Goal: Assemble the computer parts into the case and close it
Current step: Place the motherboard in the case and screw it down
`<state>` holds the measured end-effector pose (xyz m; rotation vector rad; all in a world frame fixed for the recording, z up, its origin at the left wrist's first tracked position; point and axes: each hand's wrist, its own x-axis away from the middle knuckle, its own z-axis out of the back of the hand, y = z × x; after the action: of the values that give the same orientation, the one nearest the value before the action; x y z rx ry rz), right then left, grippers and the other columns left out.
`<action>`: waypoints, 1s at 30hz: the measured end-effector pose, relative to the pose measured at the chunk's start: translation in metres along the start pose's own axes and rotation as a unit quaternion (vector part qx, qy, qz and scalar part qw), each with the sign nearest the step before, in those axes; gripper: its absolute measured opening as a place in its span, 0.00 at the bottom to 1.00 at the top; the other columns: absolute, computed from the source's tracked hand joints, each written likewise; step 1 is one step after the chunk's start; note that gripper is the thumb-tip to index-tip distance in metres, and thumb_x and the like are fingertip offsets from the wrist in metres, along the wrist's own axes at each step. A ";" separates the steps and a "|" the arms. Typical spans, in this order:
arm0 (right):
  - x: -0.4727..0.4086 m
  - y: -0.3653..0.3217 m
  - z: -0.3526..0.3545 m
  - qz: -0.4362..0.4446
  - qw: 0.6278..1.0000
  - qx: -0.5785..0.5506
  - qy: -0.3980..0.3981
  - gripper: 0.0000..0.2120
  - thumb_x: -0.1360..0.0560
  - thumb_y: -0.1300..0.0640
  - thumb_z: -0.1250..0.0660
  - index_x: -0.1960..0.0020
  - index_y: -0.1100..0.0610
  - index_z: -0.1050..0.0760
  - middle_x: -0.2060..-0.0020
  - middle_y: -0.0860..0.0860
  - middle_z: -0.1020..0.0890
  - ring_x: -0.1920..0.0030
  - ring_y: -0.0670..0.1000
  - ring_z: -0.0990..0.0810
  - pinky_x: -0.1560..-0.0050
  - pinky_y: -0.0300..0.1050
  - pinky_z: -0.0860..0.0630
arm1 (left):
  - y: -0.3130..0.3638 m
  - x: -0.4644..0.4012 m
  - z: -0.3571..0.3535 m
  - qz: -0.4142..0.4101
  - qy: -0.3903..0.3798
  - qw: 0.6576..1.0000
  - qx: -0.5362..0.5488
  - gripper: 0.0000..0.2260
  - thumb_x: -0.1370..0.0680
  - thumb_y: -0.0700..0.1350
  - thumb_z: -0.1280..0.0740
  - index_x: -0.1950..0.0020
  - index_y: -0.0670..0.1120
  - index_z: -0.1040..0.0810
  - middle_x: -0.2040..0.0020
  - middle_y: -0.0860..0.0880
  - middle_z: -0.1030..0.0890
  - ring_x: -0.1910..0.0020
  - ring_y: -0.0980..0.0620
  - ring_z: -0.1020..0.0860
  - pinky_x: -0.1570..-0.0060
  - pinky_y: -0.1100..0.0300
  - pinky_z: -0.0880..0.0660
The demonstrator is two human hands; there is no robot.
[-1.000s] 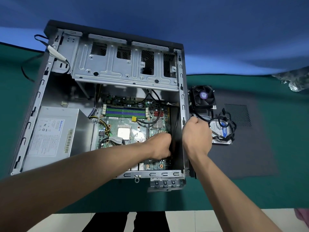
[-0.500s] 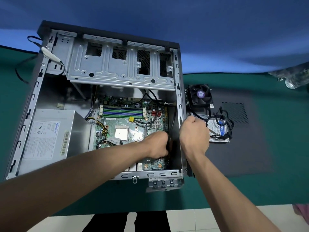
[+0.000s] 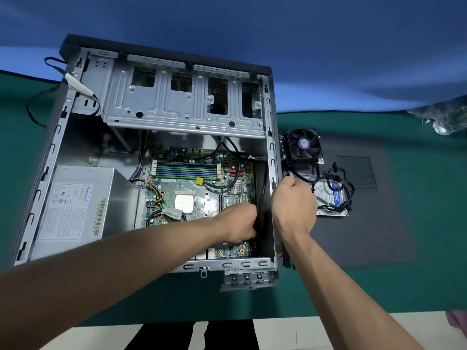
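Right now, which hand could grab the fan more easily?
Right. The right hand is outside the case, just below the fan on the mat. The left hand is inside, over the motherboard.

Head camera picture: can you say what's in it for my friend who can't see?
Two hands work on an open computer case: the left hand reaches onto the motherboard, the right hand grips the case's right edge. A cooler fan and hard drive lie outside.
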<state>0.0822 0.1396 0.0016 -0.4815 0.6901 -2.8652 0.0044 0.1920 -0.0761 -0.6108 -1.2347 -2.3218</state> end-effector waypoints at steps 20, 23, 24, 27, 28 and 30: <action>0.000 0.000 -0.001 0.009 1.000 0.004 0.007 0.18 0.21 0.57 0.49 0.70 0.55 0.34 0.72 0.49 0.30 0.71 0.46 0.33 0.71 0.43 0.40 | -0.004 -0.006 0.001 -0.010 0.012 0.999 0.042 0.03 0.30 0.30 0.36 0.62 0.32 0.23 0.66 0.38 0.24 0.61 0.36 0.20 0.65 0.46 0.23; 0.000 0.000 -0.001 0.008 1.000 0.001 0.005 0.18 0.21 0.57 0.49 0.69 0.55 0.33 0.72 0.49 0.29 0.71 0.46 0.32 0.71 0.42 0.40 | -0.005 -0.007 0.001 -0.003 0.002 0.999 0.039 0.04 0.30 0.30 0.36 0.60 0.32 0.21 0.63 0.36 0.21 0.60 0.37 0.20 0.64 0.45 0.22; 0.000 0.001 -0.001 0.007 1.000 0.000 0.003 0.18 0.21 0.57 0.50 0.69 0.55 0.33 0.72 0.49 0.29 0.70 0.46 0.32 0.70 0.43 0.40 | -0.005 -0.007 0.001 0.000 -0.002 0.999 0.036 0.04 0.30 0.31 0.36 0.60 0.32 0.21 0.63 0.36 0.21 0.60 0.37 0.19 0.64 0.46 0.22; 0.000 0.000 -0.002 0.006 1.000 -0.005 -0.002 0.18 0.21 0.57 0.50 0.69 0.55 0.33 0.72 0.49 0.29 0.70 0.46 0.33 0.69 0.44 0.39 | -0.005 -0.008 -0.001 0.009 -0.004 1.000 0.024 0.04 0.30 0.31 0.35 0.60 0.32 0.21 0.67 0.40 0.25 0.65 0.41 0.21 0.67 0.49 0.23; 0.000 -0.001 -0.001 0.006 1.000 -0.007 -0.002 0.18 0.21 0.57 0.49 0.69 0.55 0.34 0.72 0.48 0.30 0.70 0.46 0.34 0.70 0.44 0.40 | -0.005 -0.008 -0.001 0.011 -0.001 1.000 0.022 0.04 0.30 0.32 0.35 0.61 0.32 0.21 0.67 0.41 0.25 0.66 0.43 0.22 0.68 0.49 0.23; 0.001 -0.001 -0.001 0.004 1.000 -0.008 -0.004 0.18 0.21 0.56 0.49 0.69 0.54 0.35 0.72 0.47 0.32 0.71 0.46 0.35 0.68 0.45 0.40 | -0.005 -0.008 -0.001 0.016 0.003 1.000 0.019 0.04 0.30 0.32 0.35 0.60 0.32 0.21 0.66 0.39 0.24 0.65 0.41 0.21 0.67 0.49 0.23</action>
<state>0.0815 0.1406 0.0017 -0.4911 0.7124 -2.8507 0.0082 0.1949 -0.0843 -0.6065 -1.2554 -2.2661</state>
